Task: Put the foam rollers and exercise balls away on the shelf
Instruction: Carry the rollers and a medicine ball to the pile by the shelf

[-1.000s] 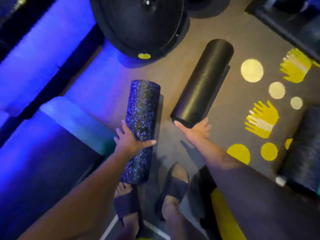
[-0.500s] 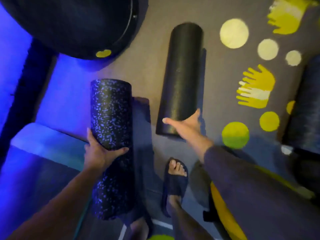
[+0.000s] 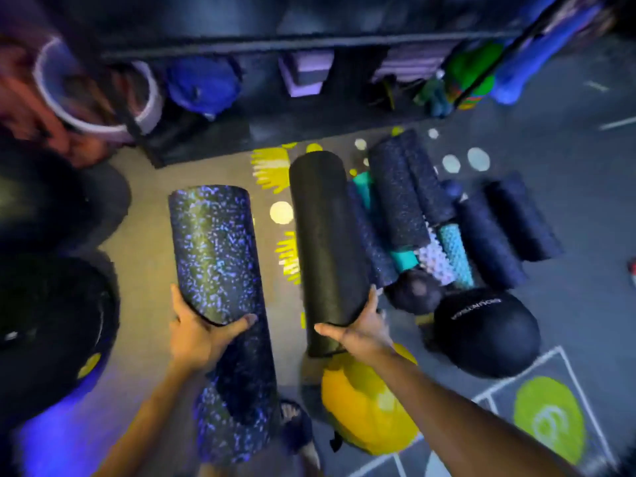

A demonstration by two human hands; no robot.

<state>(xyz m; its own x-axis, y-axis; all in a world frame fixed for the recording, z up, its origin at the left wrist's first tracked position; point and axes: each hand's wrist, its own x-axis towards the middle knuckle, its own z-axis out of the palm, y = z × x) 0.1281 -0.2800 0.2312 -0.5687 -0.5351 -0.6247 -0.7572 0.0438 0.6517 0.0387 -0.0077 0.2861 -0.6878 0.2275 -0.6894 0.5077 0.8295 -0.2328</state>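
before the dark shelf [image 3: 309, 43], in the head view, the left hand [image 3: 199, 335] grips the speckled roller [image 3: 215, 256], a thick black foam cylinder flecked with blue and pale specks. its fingers curl round the left side and the thumb presses across the front, about mid-length. its long axis runs from beside the person's feet up toward the shelf, far end leaning slightly left. close on its right, not touching it, the right hand [image 3: 361, 330] holds the plain roller [image 3: 327, 242], smooth and matte black, near its lower end, with the thumb stretched across and the fingers wrapped round the right side. it points almost straight at the shelf. a heap of rollers [image 3: 399, 201], a black ball [image 3: 488, 339] and a yellow ball [image 3: 358, 414] lie on the grey floor [image 3: 144, 235] to the right.
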